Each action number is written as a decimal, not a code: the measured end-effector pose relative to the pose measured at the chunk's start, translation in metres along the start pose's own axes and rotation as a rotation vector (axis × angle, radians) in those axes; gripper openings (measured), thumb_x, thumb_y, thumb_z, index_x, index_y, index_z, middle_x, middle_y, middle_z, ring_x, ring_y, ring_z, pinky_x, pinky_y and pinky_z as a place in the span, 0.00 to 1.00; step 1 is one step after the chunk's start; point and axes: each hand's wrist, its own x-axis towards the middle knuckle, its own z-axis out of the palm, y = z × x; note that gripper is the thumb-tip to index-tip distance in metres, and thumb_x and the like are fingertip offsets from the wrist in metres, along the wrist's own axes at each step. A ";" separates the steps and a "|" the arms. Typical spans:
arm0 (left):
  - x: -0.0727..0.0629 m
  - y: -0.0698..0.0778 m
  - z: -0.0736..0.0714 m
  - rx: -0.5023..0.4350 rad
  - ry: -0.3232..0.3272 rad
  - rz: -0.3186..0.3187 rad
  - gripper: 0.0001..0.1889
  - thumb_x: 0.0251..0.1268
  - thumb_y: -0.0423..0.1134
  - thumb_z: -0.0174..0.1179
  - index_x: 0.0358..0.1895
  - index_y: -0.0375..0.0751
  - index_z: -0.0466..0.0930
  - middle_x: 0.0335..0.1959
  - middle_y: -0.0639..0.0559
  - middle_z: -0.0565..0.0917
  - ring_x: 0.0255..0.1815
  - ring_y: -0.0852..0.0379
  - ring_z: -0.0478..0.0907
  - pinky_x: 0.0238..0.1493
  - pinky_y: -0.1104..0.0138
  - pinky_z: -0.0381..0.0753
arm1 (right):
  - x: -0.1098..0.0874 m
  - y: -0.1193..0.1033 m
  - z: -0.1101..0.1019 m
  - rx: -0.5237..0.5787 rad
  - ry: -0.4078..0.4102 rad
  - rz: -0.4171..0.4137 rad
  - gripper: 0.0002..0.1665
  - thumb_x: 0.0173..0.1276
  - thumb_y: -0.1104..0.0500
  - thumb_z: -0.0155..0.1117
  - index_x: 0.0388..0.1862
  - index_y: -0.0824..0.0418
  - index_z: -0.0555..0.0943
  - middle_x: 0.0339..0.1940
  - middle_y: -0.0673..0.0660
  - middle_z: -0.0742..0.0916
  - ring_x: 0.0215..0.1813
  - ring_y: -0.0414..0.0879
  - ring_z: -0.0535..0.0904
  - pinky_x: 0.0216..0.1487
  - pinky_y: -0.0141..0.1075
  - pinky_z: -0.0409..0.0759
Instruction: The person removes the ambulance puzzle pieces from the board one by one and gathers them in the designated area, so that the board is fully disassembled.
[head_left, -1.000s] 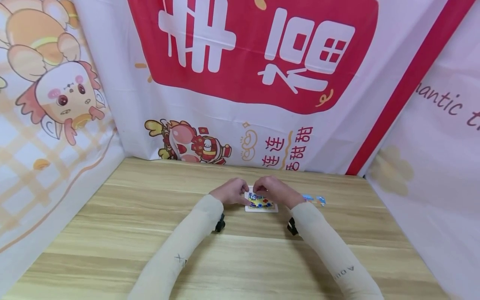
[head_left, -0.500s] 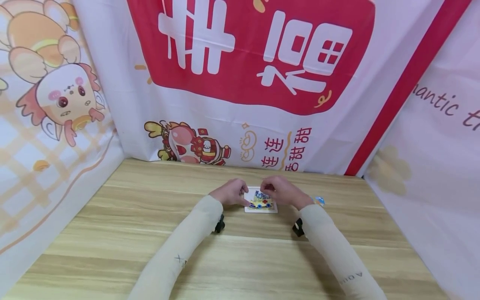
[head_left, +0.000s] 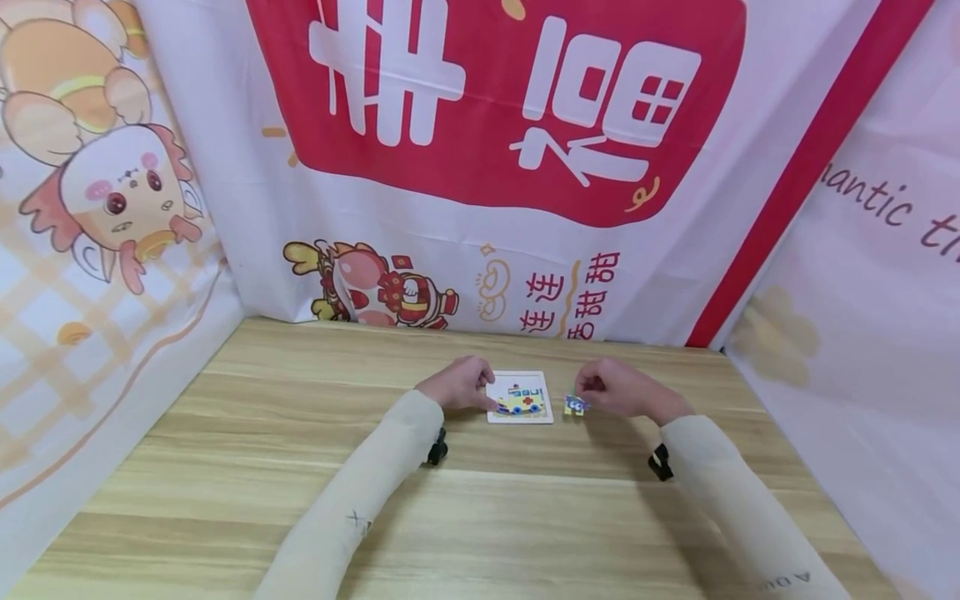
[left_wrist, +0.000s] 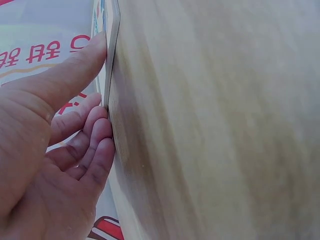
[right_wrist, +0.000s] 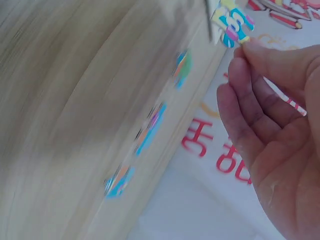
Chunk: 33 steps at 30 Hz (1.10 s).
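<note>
A small white puzzle board (head_left: 501,382) lies on the table, part of it filled with a yellow ambulance picture and the upper part bare white. My left hand (head_left: 460,383) holds the board at its left side. In the left wrist view, the thumb (left_wrist: 82,62) lies at the board's edge and the other fingertips touch that edge farther along. Off to the right of the board, my right hand (head_left: 618,389) pinches a jigsaw piece (head_left: 575,406) between thumb and fingertips. Blue, yellow and purple print shows on this piece in the right wrist view.
In the right wrist view, three loose jigsaw pieces lie in a row on the table: one with green (right_wrist: 183,67), a middle one (right_wrist: 150,129) and an orange-blue one (right_wrist: 119,182). Printed cloth (head_left: 420,200) hangs behind the wooden table (head_left: 480,517) and along both sides.
My right hand has moved right, from over the board to beside it, with the jigsaw piece in its fingers. It now hides the loose pieces in the head view. My left hand stays at the board.
</note>
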 end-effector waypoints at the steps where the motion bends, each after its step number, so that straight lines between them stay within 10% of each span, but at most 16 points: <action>1: -0.001 0.000 -0.001 0.002 0.000 0.000 0.24 0.61 0.41 0.79 0.56 0.35 0.82 0.47 0.47 0.82 0.47 0.54 0.75 0.60 0.58 0.80 | -0.003 0.002 -0.001 -0.004 -0.008 0.002 0.09 0.74 0.66 0.67 0.36 0.53 0.87 0.34 0.47 0.88 0.37 0.40 0.79 0.41 0.34 0.82; 11: -0.002 -0.001 -0.001 0.001 -0.006 -0.013 0.24 0.62 0.41 0.78 0.57 0.35 0.82 0.48 0.47 0.82 0.47 0.55 0.74 0.60 0.58 0.80 | -0.016 0.016 0.004 0.031 -0.104 -0.026 0.09 0.71 0.69 0.67 0.34 0.56 0.87 0.33 0.49 0.88 0.36 0.39 0.78 0.39 0.30 0.80; 33: 0.003 0.000 0.000 0.004 -0.018 -0.026 0.25 0.60 0.42 0.79 0.57 0.37 0.81 0.49 0.49 0.81 0.49 0.55 0.75 0.62 0.59 0.80 | -0.014 0.033 0.018 0.008 -0.053 0.034 0.08 0.73 0.64 0.70 0.36 0.52 0.89 0.34 0.44 0.89 0.38 0.36 0.79 0.44 0.30 0.81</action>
